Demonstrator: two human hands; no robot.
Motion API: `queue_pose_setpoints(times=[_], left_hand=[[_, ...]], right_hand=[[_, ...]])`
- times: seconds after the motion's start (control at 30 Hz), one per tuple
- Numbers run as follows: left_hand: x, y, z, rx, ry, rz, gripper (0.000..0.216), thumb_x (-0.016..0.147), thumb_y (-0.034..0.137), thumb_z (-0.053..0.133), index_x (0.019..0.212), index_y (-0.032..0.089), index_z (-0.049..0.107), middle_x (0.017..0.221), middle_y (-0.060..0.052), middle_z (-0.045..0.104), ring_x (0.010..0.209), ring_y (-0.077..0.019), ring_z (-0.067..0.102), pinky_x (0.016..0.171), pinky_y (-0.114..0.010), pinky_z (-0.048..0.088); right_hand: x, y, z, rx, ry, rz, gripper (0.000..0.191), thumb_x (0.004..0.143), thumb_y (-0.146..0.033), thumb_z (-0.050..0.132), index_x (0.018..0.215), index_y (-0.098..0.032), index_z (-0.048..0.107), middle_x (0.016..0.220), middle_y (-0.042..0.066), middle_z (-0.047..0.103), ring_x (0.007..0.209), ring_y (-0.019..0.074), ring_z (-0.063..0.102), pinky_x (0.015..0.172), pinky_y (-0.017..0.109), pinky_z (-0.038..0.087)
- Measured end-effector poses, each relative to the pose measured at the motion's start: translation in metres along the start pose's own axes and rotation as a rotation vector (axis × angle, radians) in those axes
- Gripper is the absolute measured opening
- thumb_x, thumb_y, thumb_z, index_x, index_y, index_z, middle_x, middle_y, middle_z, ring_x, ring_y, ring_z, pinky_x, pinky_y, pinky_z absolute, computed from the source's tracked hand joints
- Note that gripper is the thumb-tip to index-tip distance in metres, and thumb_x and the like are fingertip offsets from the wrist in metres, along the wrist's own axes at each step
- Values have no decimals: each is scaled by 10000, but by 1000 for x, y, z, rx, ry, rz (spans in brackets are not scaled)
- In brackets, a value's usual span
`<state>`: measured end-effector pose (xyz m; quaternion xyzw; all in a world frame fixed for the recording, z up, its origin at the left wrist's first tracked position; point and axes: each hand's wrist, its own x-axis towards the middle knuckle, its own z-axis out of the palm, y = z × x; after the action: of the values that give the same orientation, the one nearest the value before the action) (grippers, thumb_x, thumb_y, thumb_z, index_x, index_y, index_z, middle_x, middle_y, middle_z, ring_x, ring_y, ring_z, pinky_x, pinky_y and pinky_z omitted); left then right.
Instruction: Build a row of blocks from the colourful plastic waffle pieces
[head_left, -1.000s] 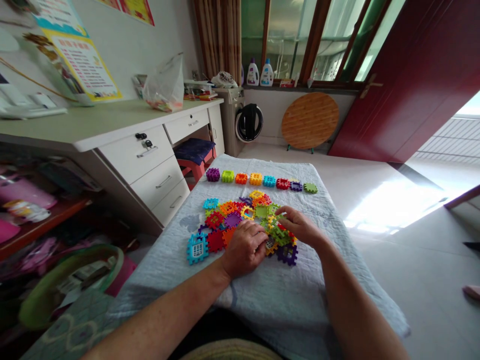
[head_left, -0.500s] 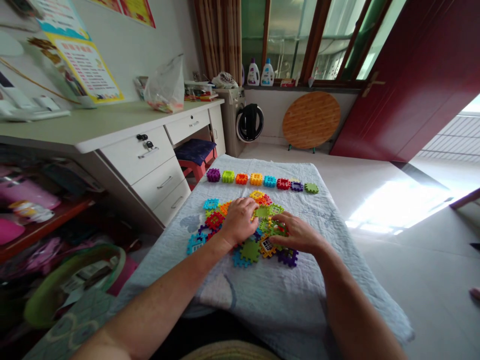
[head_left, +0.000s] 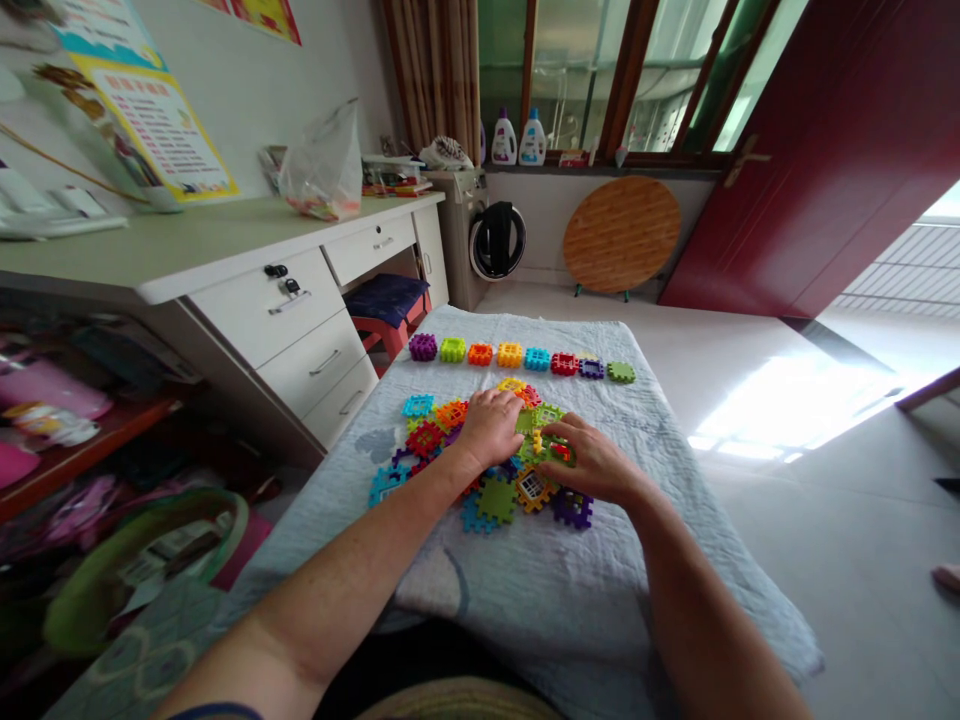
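Note:
A pile of colourful plastic interlocking tiles (head_left: 450,440) lies on a light blue cloth (head_left: 570,590) over a low table. My left hand (head_left: 491,428) rests palm down on the middle of the pile, fingers curled onto the tiles. My right hand (head_left: 589,462) lies on the pile's right side, fingers closed round a green tile (head_left: 553,450). Beyond the pile, several assembled cubes (head_left: 517,356) stand in a row, purple at the left through green at the right. A green tile (head_left: 496,497) and a purple tile (head_left: 574,508) lie nearest me.
A white desk with drawers (head_left: 285,310) stands at the left, with a plastic bag (head_left: 319,170) on top. A red stool (head_left: 386,325) sits under it. A round wooden tabletop (head_left: 621,235) leans on the far wall beside a dark red door (head_left: 832,170).
My left hand moved from the near side of the pile up onto its middle, uncovering the green and blue tiles near me. My right hand shifted slightly toward me.

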<state>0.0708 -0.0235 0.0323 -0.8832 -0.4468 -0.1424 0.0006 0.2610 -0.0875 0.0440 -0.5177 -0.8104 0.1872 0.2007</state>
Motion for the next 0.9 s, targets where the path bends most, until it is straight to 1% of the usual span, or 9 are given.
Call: queue_pose_setpoints(times=[0.1, 0.23, 0.43, 0.57, 0.67, 0.8, 0.9], left_hand=[[2, -1, 4, -6, -16, -24, 366, 733, 283, 658, 1081, 181, 607, 1102, -100, 656, 1089, -304, 547, 943, -453, 400], [3, -2, 7, -4, -19, -53, 349, 742, 301, 648, 1069, 185, 619, 1068, -102, 664, 1050, -298, 566, 937, -451, 397], [4, -8, 8, -34, 11, -54, 416, 710, 363, 680, 1085, 190, 628, 1020, -99, 673, 1014, -302, 577, 947, -458, 380], [1, -11, 7, -66, 49, -68, 483, 703, 403, 690, 1136, 200, 623, 1034, -96, 674, 1022, -295, 572, 988, -465, 349], [-1, -13, 6, -90, 75, -72, 495, 704, 406, 691, 1146, 194, 625, 1046, -97, 673, 1020, -288, 572, 994, -459, 349], [-3, -15, 0, -129, 105, -102, 460, 703, 434, 696, 1088, 187, 649, 990, -97, 676, 986, -287, 584, 959, -450, 387], [-5, -17, -10, -227, 138, -123, 439, 703, 424, 701, 1062, 177, 652, 952, -94, 672, 945, -276, 598, 907, -426, 435]], right_hand=[[-2, 5, -8, 47, -11, -44, 417, 785, -368, 684, 1175, -240, 612, 1058, 66, 568, 912, 192, 572, 852, 365, 462], [-5, 8, -14, 94, -121, -116, 474, 754, -357, 732, 1207, -281, 613, 1149, 56, 559, 1070, 214, 521, 984, 401, 414], [-6, 6, -12, 133, -268, -119, 587, 741, -287, 740, 1295, -345, 555, 1213, 38, 520, 1131, 218, 464, 1029, 421, 381], [-9, 9, -13, 156, -298, -107, 730, 711, -322, 766, 1377, -327, 465, 1292, 56, 485, 1187, 243, 426, 1056, 446, 355], [-11, 10, -14, 140, -313, -95, 785, 692, -335, 777, 1397, -305, 432, 1303, 67, 482, 1195, 256, 417, 1058, 454, 354], [-10, 5, -14, 71, -337, -86, 784, 667, -300, 779, 1378, -287, 450, 1308, 73, 484, 1190, 266, 420, 1049, 462, 362], [-9, 1, -13, 24, -317, -85, 678, 683, -253, 754, 1316, -267, 514, 1244, 77, 530, 1142, 261, 455, 1020, 456, 384]])
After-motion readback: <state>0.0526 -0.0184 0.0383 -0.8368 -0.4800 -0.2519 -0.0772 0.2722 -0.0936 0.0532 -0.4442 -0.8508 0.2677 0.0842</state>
